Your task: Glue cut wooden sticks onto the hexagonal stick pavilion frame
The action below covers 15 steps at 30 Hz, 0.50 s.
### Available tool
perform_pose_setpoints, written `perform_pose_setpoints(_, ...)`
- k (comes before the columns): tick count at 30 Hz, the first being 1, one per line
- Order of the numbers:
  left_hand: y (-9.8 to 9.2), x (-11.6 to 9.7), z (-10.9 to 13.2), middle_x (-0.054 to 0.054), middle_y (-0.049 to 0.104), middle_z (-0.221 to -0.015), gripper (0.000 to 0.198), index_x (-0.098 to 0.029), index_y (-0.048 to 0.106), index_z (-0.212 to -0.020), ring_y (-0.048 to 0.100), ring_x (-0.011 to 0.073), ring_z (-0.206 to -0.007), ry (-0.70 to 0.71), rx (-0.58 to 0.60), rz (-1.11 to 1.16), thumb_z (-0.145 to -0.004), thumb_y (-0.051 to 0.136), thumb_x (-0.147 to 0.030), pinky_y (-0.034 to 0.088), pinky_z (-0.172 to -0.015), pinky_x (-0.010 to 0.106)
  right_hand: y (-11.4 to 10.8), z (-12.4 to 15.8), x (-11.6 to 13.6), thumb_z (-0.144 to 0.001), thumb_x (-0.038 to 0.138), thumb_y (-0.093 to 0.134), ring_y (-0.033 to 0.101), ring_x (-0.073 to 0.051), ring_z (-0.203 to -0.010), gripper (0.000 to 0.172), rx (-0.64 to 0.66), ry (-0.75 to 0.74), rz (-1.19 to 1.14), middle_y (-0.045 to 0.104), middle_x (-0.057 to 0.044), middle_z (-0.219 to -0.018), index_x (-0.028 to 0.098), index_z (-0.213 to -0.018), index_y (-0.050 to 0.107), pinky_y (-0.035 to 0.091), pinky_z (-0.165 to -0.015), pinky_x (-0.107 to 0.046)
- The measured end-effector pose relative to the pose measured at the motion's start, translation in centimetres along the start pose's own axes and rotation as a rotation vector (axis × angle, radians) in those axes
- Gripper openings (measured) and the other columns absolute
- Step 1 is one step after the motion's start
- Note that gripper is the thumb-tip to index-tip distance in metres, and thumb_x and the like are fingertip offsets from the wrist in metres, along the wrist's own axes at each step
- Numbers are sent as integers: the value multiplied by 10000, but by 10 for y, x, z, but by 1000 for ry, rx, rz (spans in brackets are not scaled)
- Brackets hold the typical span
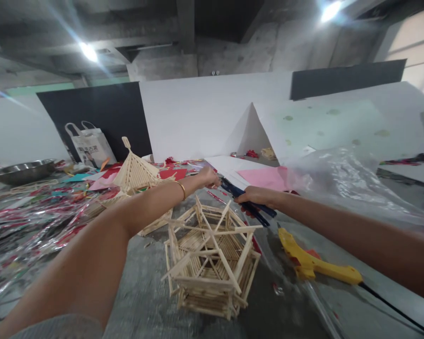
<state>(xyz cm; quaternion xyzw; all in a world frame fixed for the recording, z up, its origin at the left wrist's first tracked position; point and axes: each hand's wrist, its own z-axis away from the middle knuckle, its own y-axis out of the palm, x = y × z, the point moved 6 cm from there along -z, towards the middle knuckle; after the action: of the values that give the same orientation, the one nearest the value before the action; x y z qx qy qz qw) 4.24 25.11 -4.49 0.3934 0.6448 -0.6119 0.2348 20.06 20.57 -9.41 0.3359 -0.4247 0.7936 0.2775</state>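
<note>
1. At far left, the bowl [21, 170] is shiny, round metal. Clear, crinkled wrappers [53, 221] sprawl in front; they look slippery, so work away from them.
2. The roof [136, 167] stands just beyond your left forearm [141, 209]: pale sticks laid side by side into a ribbed cone, a flat one jutting from the peak. Lift that arm clear when you shift it.
3. Your left hand [209, 178] is out past the frame [215, 233], fingers curled in beside the tips of the pliers [235, 190]. Whether it pinches something small, I cannot tell. Hold any piece firmly there, fingertips back from the jaws.
4. The frame sits on the grey table [137, 292], between your arms and nearer you; neither hand seems to touch it. It is an open, many-sided cage of thin, matt wood with spokes crossing on top. Its joints are probably fragile, so squeeze well away from it.
5. Your right hand [256, 197] wraps the dark blue handles of the pliers, their ends slightly apart; the jaws' opening is unclear. Press evenly.
6. The glue gun [311, 266], smooth and yellow, lies below your right forearm [325, 221]. Treat its nozzle as hot.
</note>
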Motion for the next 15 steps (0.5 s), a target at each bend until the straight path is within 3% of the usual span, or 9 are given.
perform_pose_setpoints(8,-2,-4,-6,109,648,-584,118,-115,642,-527,618,216,-708,218,-98,-456,-562,546,-57,454,-722,303,9,-15,-3,-820,270,539,527,-114,-448,190,24,32,-37,593,-59,-585,116,-715,502,448,-430,-214)
perform_pose_setpoints(15,2,-2,-5,131,677,-664,136,-87,670,-610,619,209,-720,229,-39,-569,-588,536,-80,461,-723,292,15,-13,-1,-825,208,490,512,-113,-425,167,20,70,-30,564,-46,-540,108,-694,518,452,-427,-218)
